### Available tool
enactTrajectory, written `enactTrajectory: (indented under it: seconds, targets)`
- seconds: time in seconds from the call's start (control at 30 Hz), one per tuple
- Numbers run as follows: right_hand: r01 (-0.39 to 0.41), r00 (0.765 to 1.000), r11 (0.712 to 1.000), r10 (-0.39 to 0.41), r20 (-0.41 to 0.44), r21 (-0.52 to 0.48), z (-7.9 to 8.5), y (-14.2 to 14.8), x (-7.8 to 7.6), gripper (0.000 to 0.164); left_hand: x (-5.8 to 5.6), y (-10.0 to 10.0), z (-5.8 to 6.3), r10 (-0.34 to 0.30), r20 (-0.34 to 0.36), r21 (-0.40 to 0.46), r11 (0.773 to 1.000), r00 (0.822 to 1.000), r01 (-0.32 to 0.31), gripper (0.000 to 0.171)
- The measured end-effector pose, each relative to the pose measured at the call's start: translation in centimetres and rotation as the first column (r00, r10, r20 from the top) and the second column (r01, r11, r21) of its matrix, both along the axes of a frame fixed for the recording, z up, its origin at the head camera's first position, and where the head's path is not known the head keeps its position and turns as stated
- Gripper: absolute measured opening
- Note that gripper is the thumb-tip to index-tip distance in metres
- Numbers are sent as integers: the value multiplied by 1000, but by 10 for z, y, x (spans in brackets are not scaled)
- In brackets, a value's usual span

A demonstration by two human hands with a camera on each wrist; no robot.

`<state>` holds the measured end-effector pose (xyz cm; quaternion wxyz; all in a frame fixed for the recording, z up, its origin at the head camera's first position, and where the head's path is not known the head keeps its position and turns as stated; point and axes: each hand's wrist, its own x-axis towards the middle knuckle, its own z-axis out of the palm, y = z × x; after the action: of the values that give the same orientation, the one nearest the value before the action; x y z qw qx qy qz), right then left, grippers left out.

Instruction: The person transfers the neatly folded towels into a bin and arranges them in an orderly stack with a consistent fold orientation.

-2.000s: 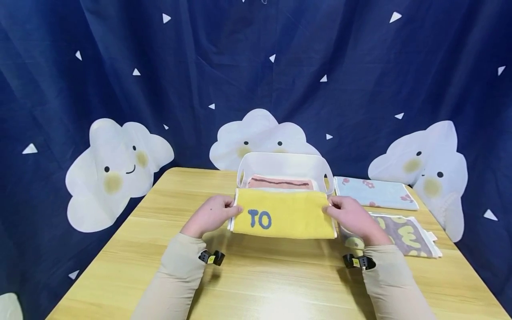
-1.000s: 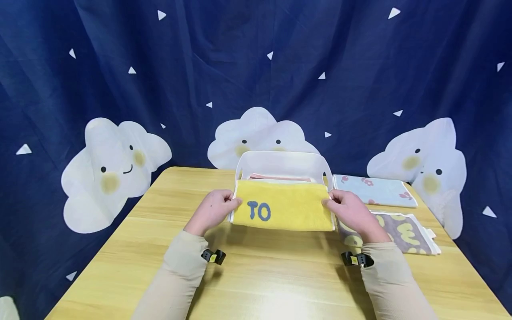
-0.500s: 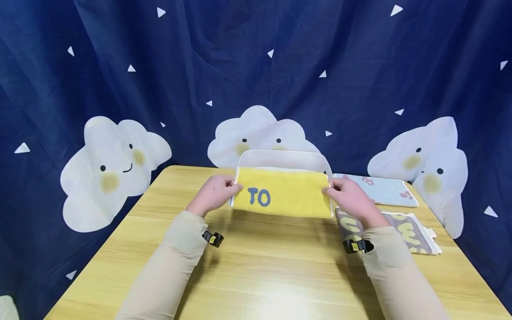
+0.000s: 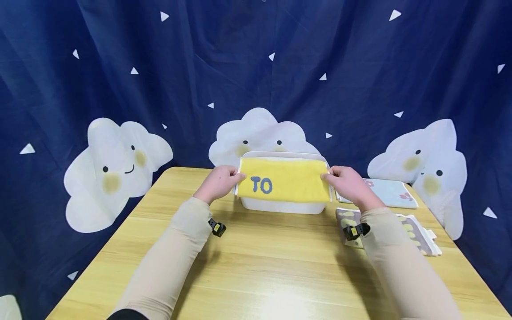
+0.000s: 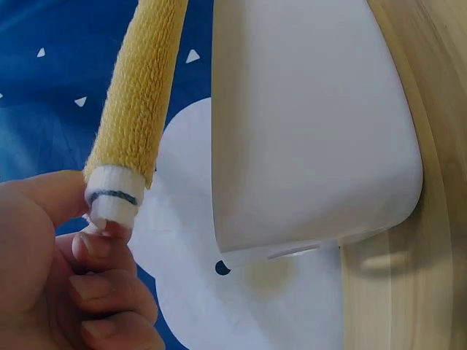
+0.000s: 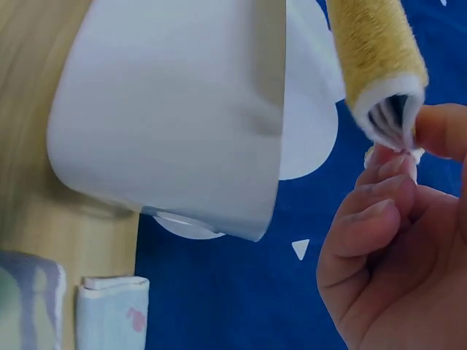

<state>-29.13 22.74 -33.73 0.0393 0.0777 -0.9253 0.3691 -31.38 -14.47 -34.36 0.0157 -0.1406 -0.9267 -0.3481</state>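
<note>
A folded yellow towel (image 4: 288,180) with blue "TO" lettering is stretched between my two hands. My left hand (image 4: 219,182) pinches its left end between thumb and fingers. At the opposite end my right hand (image 4: 347,184) pinches it the same way. Behind and below the towel stands a white bin (image 4: 284,207); in the head view the towel covers most of its front and its opening. Both wrist views show the towel's rolled edge (image 5: 139,95) apart from the bin wall (image 6: 168,109), above the rim. What lies inside the bin is hidden.
To the right on the wooden table (image 4: 272,258) lie a folded light blue towel (image 4: 392,192) with pink flowers and, nearer, a folded grey towel (image 4: 418,231) with yellow shapes. The right forearm overlaps the grey one. A dark blue curtain (image 4: 192,53) hangs behind the table.
Both hands have raised the yellow towel and carried it forward, from in front of the bin up over its opening. The pink cloth seen earlier inside the bin is now covered from view.
</note>
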Motion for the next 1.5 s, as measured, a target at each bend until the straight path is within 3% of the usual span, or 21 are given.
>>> enactTrajectory:
  seconds: [0.17, 0.4, 0.7, 1.23, 1.5]
  targets:
    - [7, 999, 999, -9, 34, 50, 7, -3, -15, 36, -14, 1, 0, 53, -17, -18, 998, 998, -53, 39]
    - [4, 996, 998, -9, 88, 65, 10, -3, -32, 35, -31, 8, -2, 74, 0, -27, 997, 997, -74, 37]
    - [49, 994, 996, -55, 94, 71, -2, 0, -52, 34, -50, 20, -6, 100, 3, -93, 991, 995, -100, 39]
    - [88, 989, 990, -100, 113, 112, -21, -4, -72, 34, -68, 34, -22, 174, 34, -159, 973, 984, -167, 35]
    - [101, 991, 985, -111, 68, 140, -23, -7, -75, 34, -73, 37, -25, 185, -27, -212, 959, 982, -187, 37]
